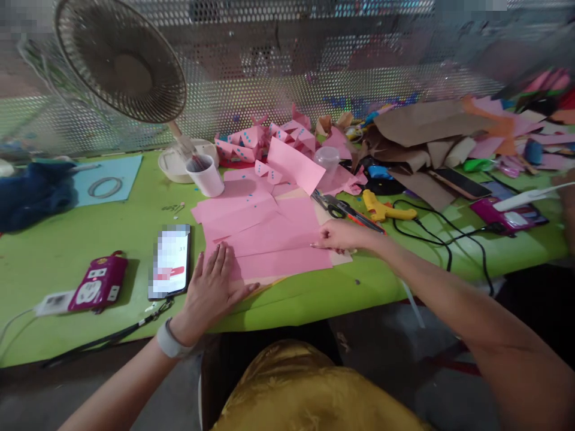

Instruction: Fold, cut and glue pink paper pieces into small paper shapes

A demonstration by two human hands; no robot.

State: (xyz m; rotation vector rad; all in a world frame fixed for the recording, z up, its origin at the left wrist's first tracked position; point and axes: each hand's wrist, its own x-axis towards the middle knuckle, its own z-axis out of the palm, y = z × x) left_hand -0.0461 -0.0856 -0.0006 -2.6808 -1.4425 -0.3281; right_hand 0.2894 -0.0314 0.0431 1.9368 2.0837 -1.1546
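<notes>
Several pink paper sheets [287,230] lie stacked and overlapping on the green table in front of me. My left hand [211,278] presses flat on their left end, fingers stretched and thumb out to the side. At the right end of the sheets, my right hand [336,235] rests with its fingers curled and pinched together. Whatever is between those fingers is too small or hidden to make out. Just beyond my right hand lie scissors [339,206] and an orange-and-black tool [363,221], with a yellow glue gun [386,208] to their right.
A phone [169,263] and a purple power strip [99,281] lie at left. Behind stand a fan [121,60] and a white cup [206,176]. Folded pink paper pieces [247,140] and brown paper scraps [426,123] are heaped at the back. Black cables [449,239] loop at right.
</notes>
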